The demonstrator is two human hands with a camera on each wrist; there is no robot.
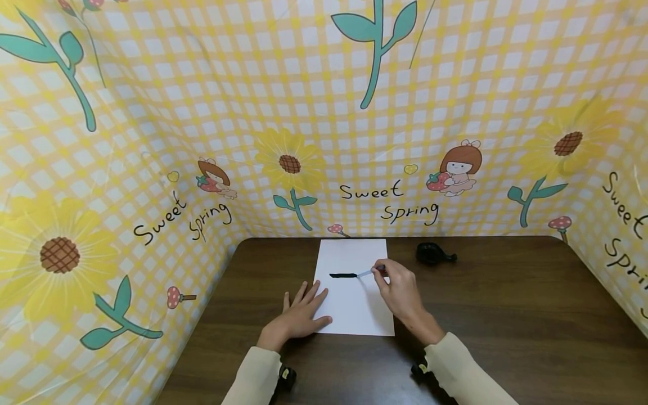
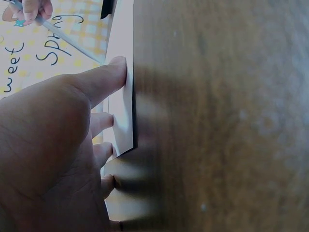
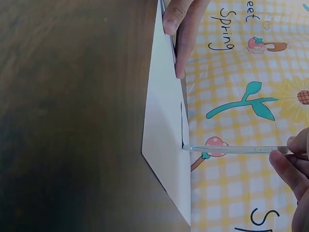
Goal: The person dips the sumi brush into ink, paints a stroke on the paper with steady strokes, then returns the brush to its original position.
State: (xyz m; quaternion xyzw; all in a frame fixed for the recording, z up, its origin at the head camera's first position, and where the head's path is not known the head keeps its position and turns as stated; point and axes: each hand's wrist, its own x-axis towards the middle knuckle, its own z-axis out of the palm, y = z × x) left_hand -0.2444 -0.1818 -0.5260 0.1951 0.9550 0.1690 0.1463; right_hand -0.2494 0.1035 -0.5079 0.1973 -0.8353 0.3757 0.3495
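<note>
A white sheet of paper (image 1: 354, 315) lies on the table with a thick black horizontal stroke (image 1: 343, 275) across its upper half. My left hand (image 1: 298, 315) rests on the sheet's left edge, fingers spread and thumb (image 2: 108, 77) near the front edge. My right hand (image 1: 400, 287) is over the right side of the sheet, pinching a slim, pale translucent brush (image 3: 236, 149) between thumb and fingers. The brush slants down to the left, its dark tip right at the stroke's right end.
On the brown wooden table (image 1: 506, 315), a glossy black dish-like object (image 1: 430, 253) with a narrow tail stands right of the sheet. A yellow checked cloth (image 1: 324, 112) with flowers and lettering hangs behind and at the sides.
</note>
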